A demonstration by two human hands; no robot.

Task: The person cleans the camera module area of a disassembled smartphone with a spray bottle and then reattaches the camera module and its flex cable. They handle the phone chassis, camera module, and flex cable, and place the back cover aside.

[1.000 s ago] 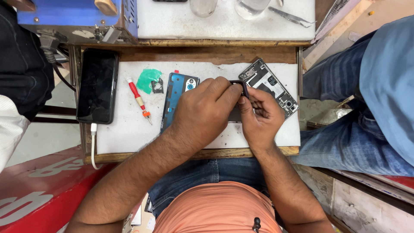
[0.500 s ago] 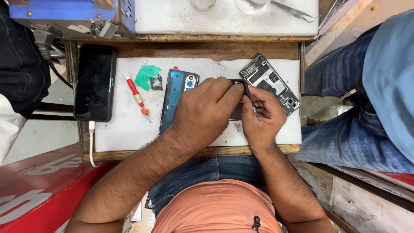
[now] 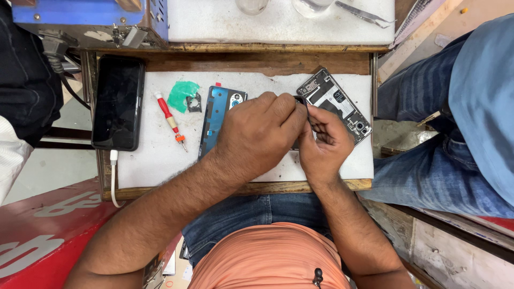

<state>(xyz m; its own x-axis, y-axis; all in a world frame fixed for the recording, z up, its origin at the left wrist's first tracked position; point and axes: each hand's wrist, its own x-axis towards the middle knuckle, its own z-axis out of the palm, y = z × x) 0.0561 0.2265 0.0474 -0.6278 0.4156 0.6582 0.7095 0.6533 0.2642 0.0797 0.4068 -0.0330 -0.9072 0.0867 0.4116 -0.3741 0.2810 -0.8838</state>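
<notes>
Hands pinch a small dark part over white mat.

Small dark part mostly hidden under hands

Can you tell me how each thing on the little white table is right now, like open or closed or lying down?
left hand: curled over a small dark part, pinching it.
right hand: pinching a thin dark tool at that part.
opened phone: back off, insides showing.
blue back cover: lying flat, partly under the left hand.
black phone: screen dark, white cable plugged in.
red screwdriver: lying flat, untouched.
green film: crumpled, lying loose.
</notes>
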